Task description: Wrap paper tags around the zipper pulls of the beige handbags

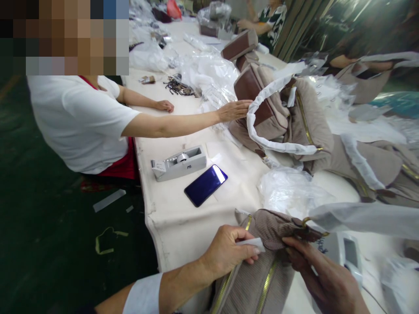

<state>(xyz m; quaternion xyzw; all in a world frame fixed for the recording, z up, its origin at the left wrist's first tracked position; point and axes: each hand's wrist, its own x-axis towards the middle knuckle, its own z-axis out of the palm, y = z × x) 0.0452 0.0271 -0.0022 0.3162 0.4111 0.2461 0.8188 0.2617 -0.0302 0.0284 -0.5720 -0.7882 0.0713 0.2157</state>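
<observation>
A taupe ribbed fabric handbag [252, 274] with gold zippers lies before me at the table's near edge. Between the thumb and fingers of my left hand [229, 250] is a small white strip [254, 243], held against the bag's upper part. My right hand [322, 274] pinches the bag's top edge close to a gold ring. From that ring runs a handle [366, 220] wrapped in white tissue, going off to the right. The lower end of the bag is cut off by the frame.
A grey tape dispenser [183, 163] and a dark blue phone [206, 185] lie on the white table [176, 218]. Across from me, a co-worker's hand [234, 110] touches piled taupe bags [278, 100]. Crumpled clear plastic [291, 187] and a grey device [347, 250] sit near my right hand.
</observation>
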